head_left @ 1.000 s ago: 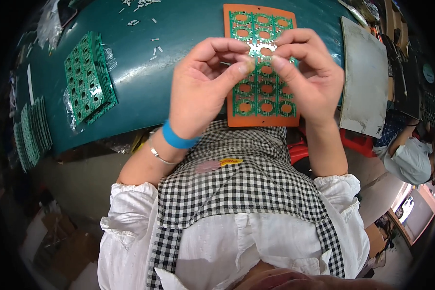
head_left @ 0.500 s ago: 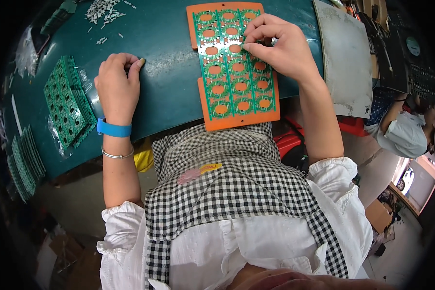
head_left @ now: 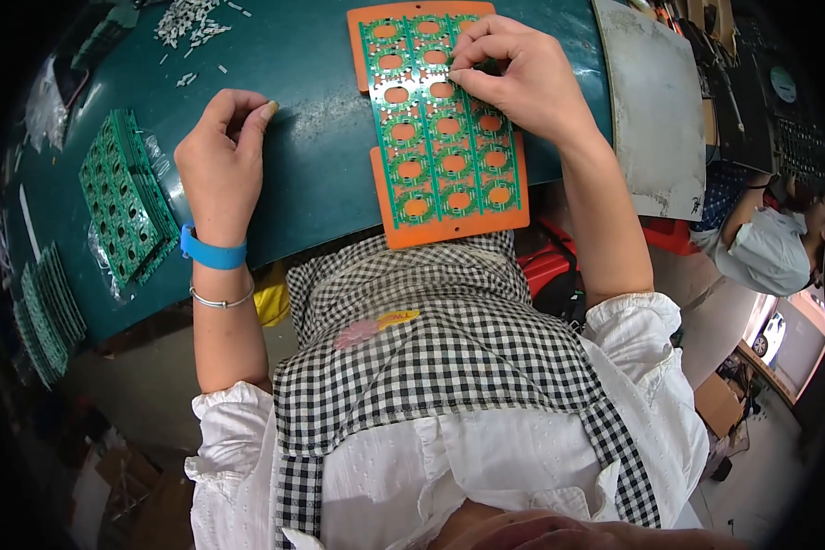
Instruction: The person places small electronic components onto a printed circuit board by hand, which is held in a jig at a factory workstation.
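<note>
A green circuit board panel (head_left: 435, 137) with rows of round holes lies in an orange carrier (head_left: 449, 226) on the teal table (head_left: 312, 174), its near end hanging over the table edge. My right hand (head_left: 527, 82) rests on the panel's upper right. Its thumb and fingertips are pinched together on the board, and what is between them is hidden. My left hand (head_left: 222, 156), with a blue wristband, lies on the bare table left of the carrier. Its fingers are curled, the thumb meets the index tip, and nothing shows in it.
Stacks of green boards (head_left: 124, 206) lie at the left, with more (head_left: 46, 312) near the left table edge. Small white parts (head_left: 188, 18) are scattered at the back. A grey metal plate (head_left: 655, 110) lies to the right. Another person (head_left: 765, 247) sits at the far right.
My left hand has let go of the panel and moved left onto the table. My right hand stays pinched on the panel's upper part.
</note>
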`<state>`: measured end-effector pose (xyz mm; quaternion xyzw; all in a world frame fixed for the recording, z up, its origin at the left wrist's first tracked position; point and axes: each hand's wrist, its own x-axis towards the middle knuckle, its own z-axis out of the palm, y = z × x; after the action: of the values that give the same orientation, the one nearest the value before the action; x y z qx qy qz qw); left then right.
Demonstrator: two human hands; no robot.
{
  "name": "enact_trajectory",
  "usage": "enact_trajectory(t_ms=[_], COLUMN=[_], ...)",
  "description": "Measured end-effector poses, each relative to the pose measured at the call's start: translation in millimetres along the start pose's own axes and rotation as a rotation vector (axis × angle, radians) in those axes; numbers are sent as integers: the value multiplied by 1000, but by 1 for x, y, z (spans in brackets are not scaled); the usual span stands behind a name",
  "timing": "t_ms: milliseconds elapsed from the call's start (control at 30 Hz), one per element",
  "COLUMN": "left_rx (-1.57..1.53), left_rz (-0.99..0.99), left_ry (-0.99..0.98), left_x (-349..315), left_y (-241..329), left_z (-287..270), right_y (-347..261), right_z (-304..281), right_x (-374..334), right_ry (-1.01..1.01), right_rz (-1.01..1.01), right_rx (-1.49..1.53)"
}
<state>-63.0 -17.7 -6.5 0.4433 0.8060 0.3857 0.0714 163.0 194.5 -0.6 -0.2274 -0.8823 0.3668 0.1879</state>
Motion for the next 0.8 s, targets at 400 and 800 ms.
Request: enact_trajectory(t_ms=[400, 800], left_rx=[-355, -491], left_rz=[100, 211], left_ry=[-55, -68], left_x=[-10, -29], left_y=[40, 69], left_z=[14, 22], right_y=[-15, -60], right_z=[-2, 12], right_x=[6, 0], right_ry=[-46, 14], right_rz=[-213, -384], right_rx=[-231, 187])
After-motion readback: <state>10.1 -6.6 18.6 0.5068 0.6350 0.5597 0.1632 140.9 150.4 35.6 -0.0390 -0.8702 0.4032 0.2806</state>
